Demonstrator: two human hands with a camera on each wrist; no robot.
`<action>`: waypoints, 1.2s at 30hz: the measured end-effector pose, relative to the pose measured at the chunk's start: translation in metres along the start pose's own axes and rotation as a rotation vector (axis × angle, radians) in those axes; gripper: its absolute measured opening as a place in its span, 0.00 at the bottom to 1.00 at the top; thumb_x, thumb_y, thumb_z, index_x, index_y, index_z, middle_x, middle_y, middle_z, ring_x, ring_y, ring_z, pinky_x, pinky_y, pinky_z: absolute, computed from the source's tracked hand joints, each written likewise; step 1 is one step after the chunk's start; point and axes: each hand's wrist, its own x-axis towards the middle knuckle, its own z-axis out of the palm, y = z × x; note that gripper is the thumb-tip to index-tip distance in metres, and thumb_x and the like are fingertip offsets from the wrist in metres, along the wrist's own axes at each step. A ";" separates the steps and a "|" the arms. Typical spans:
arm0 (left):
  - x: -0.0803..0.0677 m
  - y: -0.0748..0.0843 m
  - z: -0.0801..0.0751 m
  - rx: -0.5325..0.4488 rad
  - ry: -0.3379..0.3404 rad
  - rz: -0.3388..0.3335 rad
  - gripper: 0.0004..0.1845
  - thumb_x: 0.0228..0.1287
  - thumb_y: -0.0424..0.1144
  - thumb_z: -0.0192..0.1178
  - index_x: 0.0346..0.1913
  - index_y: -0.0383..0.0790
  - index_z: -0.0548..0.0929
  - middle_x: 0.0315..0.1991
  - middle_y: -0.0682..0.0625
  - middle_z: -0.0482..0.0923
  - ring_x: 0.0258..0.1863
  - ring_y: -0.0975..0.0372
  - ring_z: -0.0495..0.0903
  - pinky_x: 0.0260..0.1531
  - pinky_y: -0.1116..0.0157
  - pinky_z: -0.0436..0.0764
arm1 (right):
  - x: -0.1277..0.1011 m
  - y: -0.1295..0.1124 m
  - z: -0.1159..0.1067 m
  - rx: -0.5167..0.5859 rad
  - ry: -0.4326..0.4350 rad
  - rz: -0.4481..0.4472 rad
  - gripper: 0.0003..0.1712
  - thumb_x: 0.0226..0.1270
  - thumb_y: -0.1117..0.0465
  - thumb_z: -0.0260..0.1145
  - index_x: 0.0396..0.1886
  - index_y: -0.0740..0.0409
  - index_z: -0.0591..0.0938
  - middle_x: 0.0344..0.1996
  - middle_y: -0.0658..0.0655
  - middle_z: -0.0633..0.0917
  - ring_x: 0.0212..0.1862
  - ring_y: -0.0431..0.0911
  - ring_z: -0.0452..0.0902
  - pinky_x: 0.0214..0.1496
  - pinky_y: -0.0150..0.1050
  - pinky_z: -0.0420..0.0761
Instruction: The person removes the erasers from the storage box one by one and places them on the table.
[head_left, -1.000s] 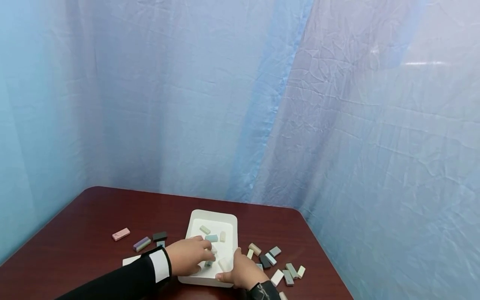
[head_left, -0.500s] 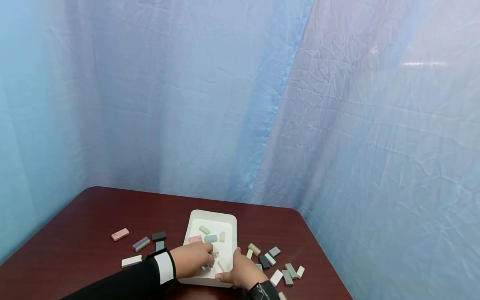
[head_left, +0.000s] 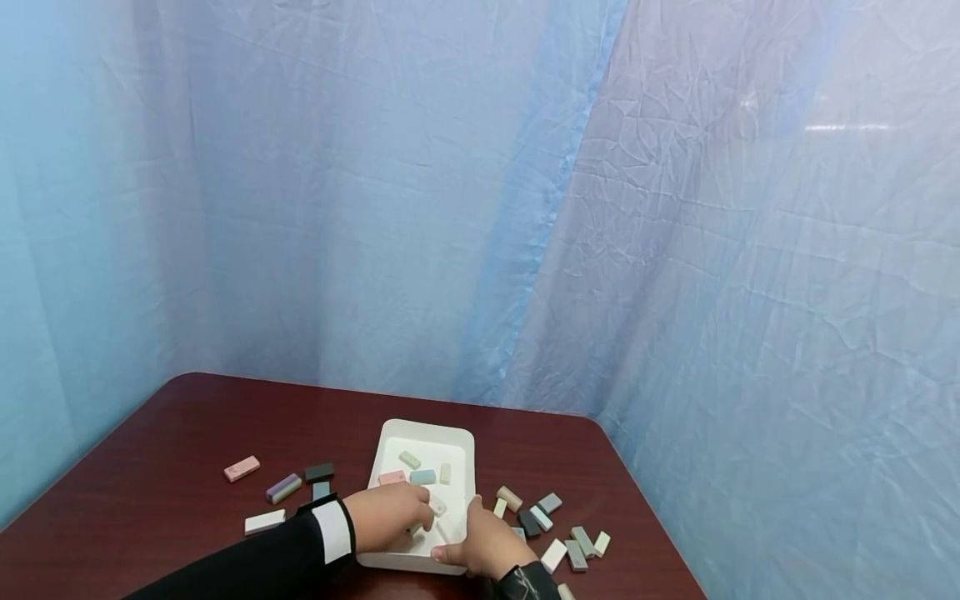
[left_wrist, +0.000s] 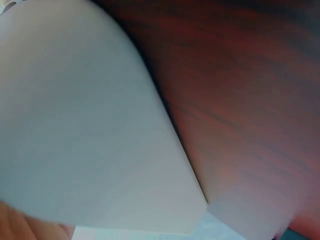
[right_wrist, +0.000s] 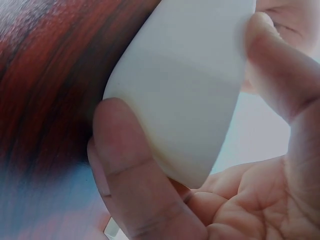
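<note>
A white tray point(head_left: 427, 431) stands on the table with several small oblong blocks in it. Among these are a pink block point(head_left: 392, 477), a light blue block point(head_left: 422, 477), a pale green block point(head_left: 409, 459) and a white block point(head_left: 437, 506). My left hand point(head_left: 390, 515) reaches over the tray's left side, fingers curled down around a grey-green block point(head_left: 413, 529), mostly hidden by the hand. My right hand point(head_left: 491, 542) grips the tray's near right corner. In the right wrist view, its thumb lies at the rim and its fingers point(right_wrist: 125, 150) on the outer wall.
On the dark red table point(head_left: 225, 417), several blocks lie left of the tray, including a pink-and-white block point(head_left: 242, 468), a purple-striped block point(head_left: 283, 488) and a white block point(head_left: 264, 522). More grey, white and beige blocks point(head_left: 541, 517) lie scattered to the right. A blue curtain point(head_left: 375, 208) hangs behind.
My left hand has shifted slightly right and nearer, uncovering the pink block in the tray and a white block on the table. The right hand keeps its grip on the tray.
</note>
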 end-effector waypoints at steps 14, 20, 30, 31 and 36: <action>-0.001 0.003 -0.002 0.052 0.005 -0.073 0.10 0.53 0.36 0.67 0.22 0.57 0.82 0.30 0.61 0.71 0.22 0.74 0.66 0.24 0.78 0.66 | 0.000 -0.001 0.000 -0.013 0.009 0.005 0.65 0.49 0.37 0.72 0.72 0.73 0.51 0.21 0.56 0.80 0.20 0.48 0.78 0.37 0.47 0.76; -0.006 -0.007 -0.011 -0.019 0.007 -0.158 0.19 0.57 0.30 0.62 0.44 0.60 0.84 0.40 0.59 0.77 0.36 0.67 0.75 0.37 0.69 0.75 | 0.000 -0.001 0.000 -0.005 0.006 0.009 0.65 0.49 0.38 0.72 0.72 0.73 0.51 0.23 0.56 0.80 0.21 0.48 0.79 0.38 0.48 0.76; -0.020 -0.038 -0.040 0.041 0.264 -0.419 0.11 0.58 0.34 0.65 0.39 0.55 0.85 0.31 0.59 0.76 0.30 0.68 0.73 0.31 0.70 0.75 | -0.001 0.001 0.001 0.049 0.012 0.009 0.66 0.47 0.40 0.74 0.72 0.73 0.50 0.35 0.63 0.80 0.21 0.49 0.78 0.27 0.44 0.74; -0.023 -0.042 -0.041 0.049 0.275 -0.465 0.10 0.57 0.34 0.65 0.40 0.54 0.85 0.31 0.58 0.76 0.30 0.68 0.73 0.30 0.70 0.75 | -0.001 0.001 0.002 0.052 0.014 0.011 0.66 0.47 0.40 0.75 0.72 0.72 0.50 0.36 0.63 0.80 0.21 0.49 0.78 0.27 0.44 0.74; -0.034 -0.055 -0.037 0.023 0.255 -0.639 0.08 0.59 0.36 0.65 0.41 0.50 0.85 0.32 0.55 0.78 0.31 0.66 0.77 0.32 0.67 0.78 | 0.000 0.001 0.002 0.046 0.019 0.011 0.66 0.47 0.41 0.75 0.72 0.73 0.51 0.39 0.66 0.80 0.21 0.49 0.78 0.26 0.43 0.74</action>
